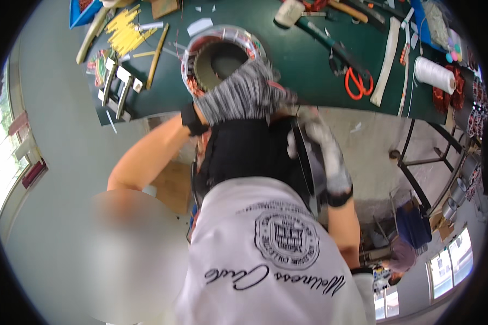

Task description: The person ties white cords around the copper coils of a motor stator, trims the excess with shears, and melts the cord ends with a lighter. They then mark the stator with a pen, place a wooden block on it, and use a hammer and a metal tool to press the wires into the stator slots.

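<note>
A ring-shaped motor stator (187, 69) with copper windings and white lining around its bore lies near the table's front edge. My left hand (241, 93), in a grey striped knit glove, reaches across the stator's near side. Its fingers point right and blur near the table edge, beside a bit of red wire (276, 85); whether they grip anything is not visible. My right hand (325, 149), in a pale glove, hangs below the table edge beside my right thigh. Its thumb stands apart from the blurred fingers, and nothing shows between them.
On the green table (303, 81) lie yellow strips (126, 30), a metal fixture (119, 86), a mallet (290, 13), red-handled scissors (358, 84), a white sleeve strip (386, 62) and a white thread spool (435, 76). A metal frame (425, 160) stands at right; another person (402, 254) is farther back.
</note>
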The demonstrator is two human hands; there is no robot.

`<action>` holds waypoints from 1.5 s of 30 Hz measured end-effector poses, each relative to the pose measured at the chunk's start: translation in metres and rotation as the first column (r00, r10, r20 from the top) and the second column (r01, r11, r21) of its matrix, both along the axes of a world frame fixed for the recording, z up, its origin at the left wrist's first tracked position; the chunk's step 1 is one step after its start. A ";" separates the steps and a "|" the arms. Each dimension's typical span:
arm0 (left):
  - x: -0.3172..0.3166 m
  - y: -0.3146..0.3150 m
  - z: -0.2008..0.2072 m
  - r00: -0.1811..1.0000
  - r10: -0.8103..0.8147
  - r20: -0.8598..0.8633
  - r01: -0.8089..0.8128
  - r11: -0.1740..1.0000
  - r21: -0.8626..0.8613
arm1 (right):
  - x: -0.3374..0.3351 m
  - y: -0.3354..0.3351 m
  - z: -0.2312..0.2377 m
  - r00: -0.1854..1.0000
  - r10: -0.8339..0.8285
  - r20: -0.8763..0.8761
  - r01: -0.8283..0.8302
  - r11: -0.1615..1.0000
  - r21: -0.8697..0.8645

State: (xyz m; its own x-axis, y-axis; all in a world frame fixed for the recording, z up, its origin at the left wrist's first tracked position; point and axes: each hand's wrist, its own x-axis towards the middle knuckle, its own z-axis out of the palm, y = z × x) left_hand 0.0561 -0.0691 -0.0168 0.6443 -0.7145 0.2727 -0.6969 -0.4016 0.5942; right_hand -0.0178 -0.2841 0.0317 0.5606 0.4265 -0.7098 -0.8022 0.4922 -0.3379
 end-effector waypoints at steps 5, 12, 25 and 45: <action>0.005 -0.006 0.017 0.986 -0.012 -0.166 0.034 0.991 0.130 | 0.021 0.023 -0.006 0.987 0.031 0.155 -0.004 0.985 -0.172; 0.006 -0.001 0.000 1.000 0.012 -0.029 -0.012 1.000 0.005 | 0.021 0.021 -0.003 0.990 -0.012 0.140 0.039 0.980 -0.194; 0.003 -0.003 0.007 0.998 0.001 -0.060 0.004 0.997 0.080 | 0.007 0.013 0.007 0.555 0.644 0.527 0.291 0.444 -0.848; 0.005 -0.005 0.001 0.990 -0.027 -0.136 0.022 0.999 -0.035 | 0.027 0.025 0.014 0.974 0.149 0.169 -0.070 0.913 -0.401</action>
State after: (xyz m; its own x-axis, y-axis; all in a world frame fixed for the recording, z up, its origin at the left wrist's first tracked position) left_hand 0.0607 -0.0737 -0.0156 0.6595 -0.7224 0.2076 -0.6179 -0.3638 0.6970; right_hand 0.0091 -0.2592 0.0453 0.6681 0.2041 -0.7156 -0.7440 0.2022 -0.6369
